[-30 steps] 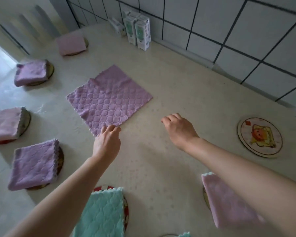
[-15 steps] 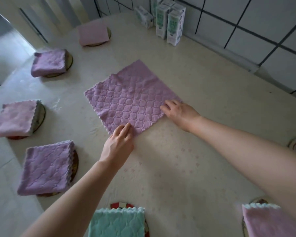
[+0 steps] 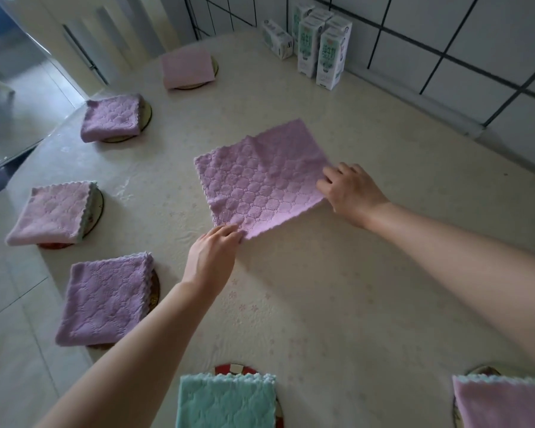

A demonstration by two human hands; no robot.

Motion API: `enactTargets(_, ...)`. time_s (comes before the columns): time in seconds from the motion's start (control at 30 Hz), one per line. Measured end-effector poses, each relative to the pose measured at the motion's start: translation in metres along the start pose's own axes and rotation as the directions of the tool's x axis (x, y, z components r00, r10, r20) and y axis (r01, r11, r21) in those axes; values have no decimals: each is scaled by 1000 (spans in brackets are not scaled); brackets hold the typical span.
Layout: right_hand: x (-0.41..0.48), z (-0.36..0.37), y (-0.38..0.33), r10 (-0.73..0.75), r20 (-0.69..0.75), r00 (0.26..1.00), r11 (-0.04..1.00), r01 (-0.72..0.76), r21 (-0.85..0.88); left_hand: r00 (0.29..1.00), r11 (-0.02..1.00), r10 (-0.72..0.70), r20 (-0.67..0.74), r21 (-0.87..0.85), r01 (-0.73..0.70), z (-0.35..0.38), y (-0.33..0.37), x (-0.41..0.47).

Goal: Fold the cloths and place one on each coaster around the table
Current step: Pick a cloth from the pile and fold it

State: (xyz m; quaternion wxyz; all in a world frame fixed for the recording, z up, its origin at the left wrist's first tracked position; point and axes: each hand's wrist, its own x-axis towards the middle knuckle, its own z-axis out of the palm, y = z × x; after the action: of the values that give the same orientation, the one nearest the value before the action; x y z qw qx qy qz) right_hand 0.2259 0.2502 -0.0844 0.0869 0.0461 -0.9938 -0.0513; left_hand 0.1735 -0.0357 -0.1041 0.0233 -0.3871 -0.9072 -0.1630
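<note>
Lying flat near the middle of the cream table [image 3: 337,304], the unfolded purple cloth [image 3: 260,177] is turned like a diamond, with one corner toward the person. The left hand [image 3: 212,261] has its fingertips drawn together on that near corner, pinching it. The right hand [image 3: 351,193] curls fingers and thumb onto the right-hand corner, which lifts slightly off the surface.

Folded cloths rest on round coasters [image 3: 147,114] around the table edge. A pale pink cloth [image 3: 187,67] lies at the far end and a folded purple one [image 3: 105,298] on the left. At the near edge are a teal cloth [image 3: 226,403] and another pink one (cut off by the frame). Milk cartons [image 3: 329,55] stand against the tiled wall [image 3: 445,35].
</note>
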Motion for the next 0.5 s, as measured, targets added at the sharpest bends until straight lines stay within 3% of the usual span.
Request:
enactTargets(0.3,-106,-39,-7,130,-21,991,987,-127,93,1000,993,-12,13,-119,14,-17,39,-47)
enactTargets(0.5,-200,-68,-36,275,8,961,921,-266,285,998,966,-56,25,-251,60,-31,73,-100)
